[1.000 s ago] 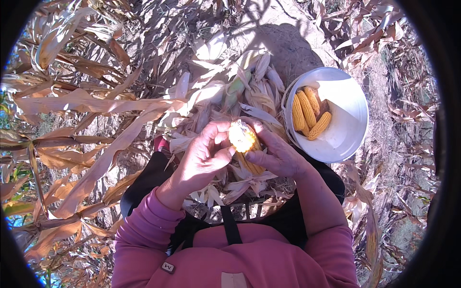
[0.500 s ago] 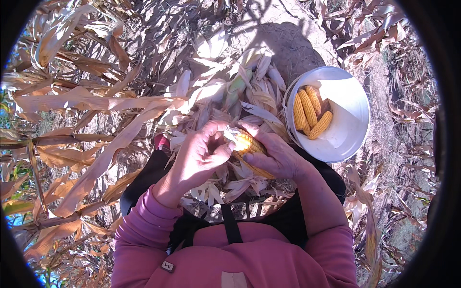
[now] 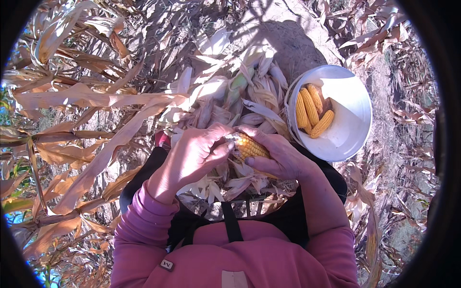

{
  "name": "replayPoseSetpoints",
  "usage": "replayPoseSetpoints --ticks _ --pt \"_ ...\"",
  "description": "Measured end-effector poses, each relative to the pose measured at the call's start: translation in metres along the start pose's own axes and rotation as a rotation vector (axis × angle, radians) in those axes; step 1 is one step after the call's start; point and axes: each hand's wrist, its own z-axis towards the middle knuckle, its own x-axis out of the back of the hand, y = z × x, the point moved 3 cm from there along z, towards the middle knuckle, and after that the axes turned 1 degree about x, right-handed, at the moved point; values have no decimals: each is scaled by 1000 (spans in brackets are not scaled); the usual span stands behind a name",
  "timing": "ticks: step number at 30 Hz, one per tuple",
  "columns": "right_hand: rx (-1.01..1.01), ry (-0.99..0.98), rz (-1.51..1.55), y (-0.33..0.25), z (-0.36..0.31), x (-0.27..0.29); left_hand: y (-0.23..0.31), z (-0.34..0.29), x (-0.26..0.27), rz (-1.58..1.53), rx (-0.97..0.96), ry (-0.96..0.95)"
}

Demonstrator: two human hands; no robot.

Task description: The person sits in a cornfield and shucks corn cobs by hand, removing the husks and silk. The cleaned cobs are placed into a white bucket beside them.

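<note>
A yellow ear of corn (image 3: 250, 148) is held over my lap, its kernels bare on the side that shows. My right hand (image 3: 282, 156) wraps round the ear, thumb across the near side. The fingers of my left hand (image 3: 200, 150) are closed at the ear's left end, where pale, frayed husk or silk (image 3: 232, 138) shows; the fingertips' exact hold is partly hidden. Just right of my right hand stands a white bucket (image 3: 356, 137) with several husked ears of corn (image 3: 312, 110) inside.
Beyond my hands lies a heap of dry corn husks and unhusked ears (image 3: 240, 91). Dry corn stalks and long leaves (image 3: 72, 101) crowd the left side. Bare soil (image 3: 288, 36) shows at the far side, with dry leaves (image 3: 408, 115) scattered right of the bucket.
The ear has turned and tilted slightly between my hands, lying more level now. My left hand has shifted a little left and stays at the ear's end.
</note>
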Motion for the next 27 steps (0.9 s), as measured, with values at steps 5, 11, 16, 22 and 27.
replayPoseSetpoints --ticks 5,11,16,22,27 --pt "53 20 -6 3 -1 -1 -4 -2 -5 -88 6 11" --pt "7 1 167 1 -2 0 -8 -1 -7 -294 29 86" --pt "35 -1 249 -3 0 1 -19 -1 -10 -524 96 38" --pt "-100 -32 111 -1 0 3 -16 -1 -11 -622 103 28" --pt "-11 95 -268 5 2 -4 -9 4 -8 -325 181 -65"
